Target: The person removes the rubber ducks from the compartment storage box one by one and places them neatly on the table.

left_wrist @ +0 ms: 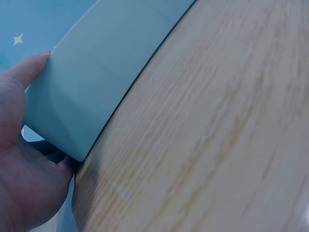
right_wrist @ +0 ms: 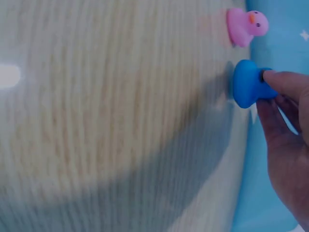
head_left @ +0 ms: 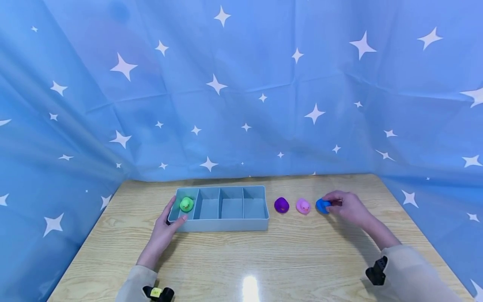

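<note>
While right hand (head_left: 350, 208) pinches blue duck (right_wrist: 245, 86), left hand (head_left: 163, 233) grips tray (head_left: 226, 225) | pale wood table (head_left: 286, 256) | starry blue cloth (head_left: 260, 142) behind

No readable lettering is being shown. A small yellow label (head_left: 156, 292) is being carried on the black wrist camera (head_left: 166, 295) at the left sleeve (head_left: 135, 283), its dark marks being blurred beyond reading.

Duck (head_left: 186, 205) in tray (head_left: 222, 225), leftmost compartment (head_left: 188, 192)
</note>
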Tool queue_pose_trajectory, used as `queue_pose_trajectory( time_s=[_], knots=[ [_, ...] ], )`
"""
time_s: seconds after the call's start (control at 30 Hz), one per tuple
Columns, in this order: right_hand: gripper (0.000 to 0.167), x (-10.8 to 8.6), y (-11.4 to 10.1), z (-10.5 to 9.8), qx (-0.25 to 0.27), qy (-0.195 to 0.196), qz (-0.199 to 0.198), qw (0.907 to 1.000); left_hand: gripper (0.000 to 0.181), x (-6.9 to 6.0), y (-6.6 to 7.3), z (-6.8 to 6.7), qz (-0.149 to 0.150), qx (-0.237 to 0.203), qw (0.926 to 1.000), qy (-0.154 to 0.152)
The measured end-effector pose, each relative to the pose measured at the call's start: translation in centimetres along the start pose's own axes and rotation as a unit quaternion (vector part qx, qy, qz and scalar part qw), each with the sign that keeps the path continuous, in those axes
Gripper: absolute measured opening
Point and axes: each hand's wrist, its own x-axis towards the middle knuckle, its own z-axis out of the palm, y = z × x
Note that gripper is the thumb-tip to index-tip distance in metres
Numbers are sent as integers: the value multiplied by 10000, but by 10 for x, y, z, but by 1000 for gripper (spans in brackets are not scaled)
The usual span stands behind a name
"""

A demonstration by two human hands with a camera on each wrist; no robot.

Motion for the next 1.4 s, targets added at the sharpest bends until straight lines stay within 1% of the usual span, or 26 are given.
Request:
queue_pose_trajectory(
  time_s=[0.17,0.33,0.8,1.13,1.4],
  knots=[
    [23,0,5,2,-95,-100,50,9999,81,0,0,0,27,-11,10000,2],
    [25,2,4,2,-134,-181,51,9997,80,1,0,0,24,-20,10000,23],
    [25,2,2,1,-239,-188,17,9995,81,1,-1,0,91,-41,9999,11],
    [26,3,2,2,-253,-240,52,9994,82,0,-1,-1,27,22,10000,29],
    [29,4,-5,-1,-305,-441,189,9984,82,0,1,0,-63,71,10000,3]
  ],
)
